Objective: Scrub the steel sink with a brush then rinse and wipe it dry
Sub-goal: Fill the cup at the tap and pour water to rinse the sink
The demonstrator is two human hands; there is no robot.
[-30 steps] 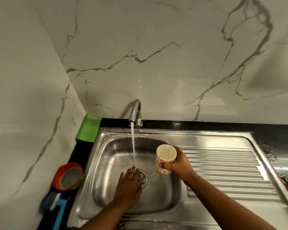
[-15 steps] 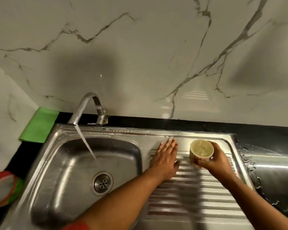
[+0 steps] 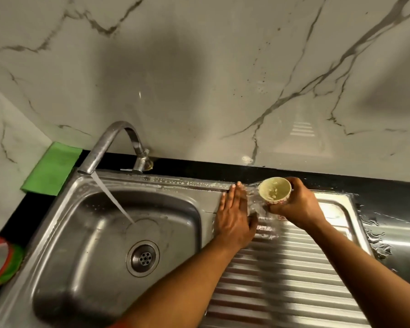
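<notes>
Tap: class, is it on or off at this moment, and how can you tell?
On. A stream of water runs from the tap spout slantwise down into the sink basin, landing just above the drain.

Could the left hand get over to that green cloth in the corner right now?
Probably yes. The left hand lies flat and holds nothing, and only the open sink and the tap with its stream lie between it and the green cloth.

black counter (image 3: pixel 388 185) | steel sink (image 3: pixel 180 185) set in | green cloth (image 3: pixel 51 169) back-left corner
</notes>
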